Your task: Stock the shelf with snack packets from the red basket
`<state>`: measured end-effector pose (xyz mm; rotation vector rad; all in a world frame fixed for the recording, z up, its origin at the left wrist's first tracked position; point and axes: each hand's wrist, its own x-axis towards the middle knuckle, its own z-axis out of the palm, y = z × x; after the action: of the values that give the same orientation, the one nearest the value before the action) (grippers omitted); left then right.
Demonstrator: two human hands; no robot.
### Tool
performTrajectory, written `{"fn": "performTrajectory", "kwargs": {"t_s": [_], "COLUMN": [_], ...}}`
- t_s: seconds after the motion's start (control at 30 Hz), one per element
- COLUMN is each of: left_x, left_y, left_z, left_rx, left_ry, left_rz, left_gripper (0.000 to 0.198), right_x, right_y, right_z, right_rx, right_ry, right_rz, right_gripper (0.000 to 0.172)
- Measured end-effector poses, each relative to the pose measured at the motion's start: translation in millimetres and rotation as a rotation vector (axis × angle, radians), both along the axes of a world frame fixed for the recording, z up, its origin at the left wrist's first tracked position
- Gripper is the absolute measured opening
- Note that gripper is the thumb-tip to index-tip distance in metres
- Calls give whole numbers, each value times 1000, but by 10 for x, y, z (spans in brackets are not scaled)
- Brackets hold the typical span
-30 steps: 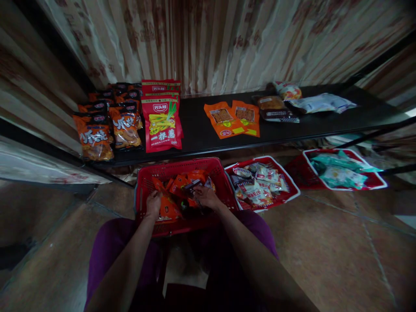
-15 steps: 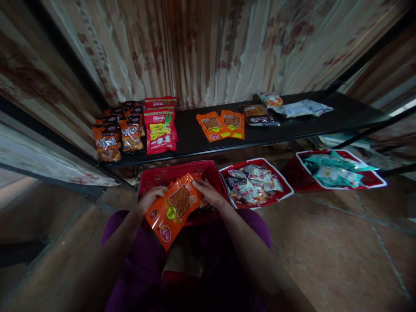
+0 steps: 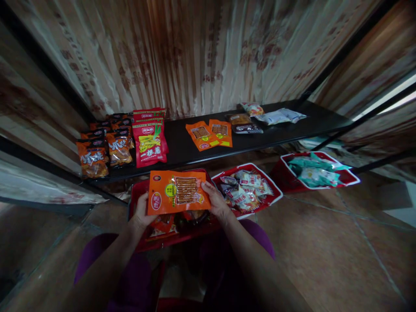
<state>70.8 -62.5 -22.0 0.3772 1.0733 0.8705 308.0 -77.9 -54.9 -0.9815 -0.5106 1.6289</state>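
Observation:
An orange snack packet (image 3: 178,193) with a clear window of brown sticks is stretched sideways between my two hands. Its left end is gripped by my left hand (image 3: 143,211), and its right end by my right hand (image 3: 215,200). Right below it stands a red basket (image 3: 138,242) between my knees, with more packets (image 3: 162,227) inside, partly covered by the one I hold. Two like orange packets (image 3: 208,135) lie overlapping on the black shelf (image 3: 177,149) ahead.
Black-and-orange bags (image 3: 94,160) and red packets (image 3: 149,143) stand at the shelf's left end. Farther right lie a brown packet (image 3: 245,124) and a pale bag (image 3: 281,116). Two red baskets, one with white-and-red packets (image 3: 247,190), one with green packets (image 3: 316,171), stand at right.
The orange packet has turned from slanting to level and moved up over the basket. Both hands now hold it by its opposite ends. The view has shifted slightly.

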Motion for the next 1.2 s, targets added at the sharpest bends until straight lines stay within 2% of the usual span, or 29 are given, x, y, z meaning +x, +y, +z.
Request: {"fn": "performTrajectory", "kwargs": {"t_s": [0.07,0.17,0.23,0.37,0.47,0.53,0.6,0.73,0.87,0.97,1.07,1.2], "left_x": [41,101,132,173,192,198,199,182,103,2,-95,-169], "left_y": [-42,-119,-151,-133,-82,-41,2,76,144,225,313,379], "left_z": [-4,43,84,150,217,268,306,316,326,350,370,390], "left_rx": [59,119,171,256,272,286,317,357,390,425,475,538], "left_ry": [-63,-133,-128,-146,-187,-232,-248,-116,20,84,119,158], "left_rz": [-18,-199,-236,-168,-172,-176,-120,40,34,33,0,-71], "left_gripper": [20,30,30,25,29,31,29,22,36,41,40,37], "right_x": [-24,-57,-71,-87,-109,-133,-161,-211,-234,-266,-349,-517], "right_y": [31,49,38,-3,-7,4,14,9,-10,-1,55,242], "right_z": [8,4,0,30,84,113,126,96,80,167,345,595], "right_rx": [26,50,52,63,64,70,56,-14,-31,52,100,122], "right_ry": [-2,-2,0,22,44,48,62,119,64,12,-23,-79], "right_rz": [-26,-39,-29,-9,-4,-23,-51,-20,37,79,130,127], "right_gripper": [39,40,38,36,33,30,24,21,21,26,33,31]}}
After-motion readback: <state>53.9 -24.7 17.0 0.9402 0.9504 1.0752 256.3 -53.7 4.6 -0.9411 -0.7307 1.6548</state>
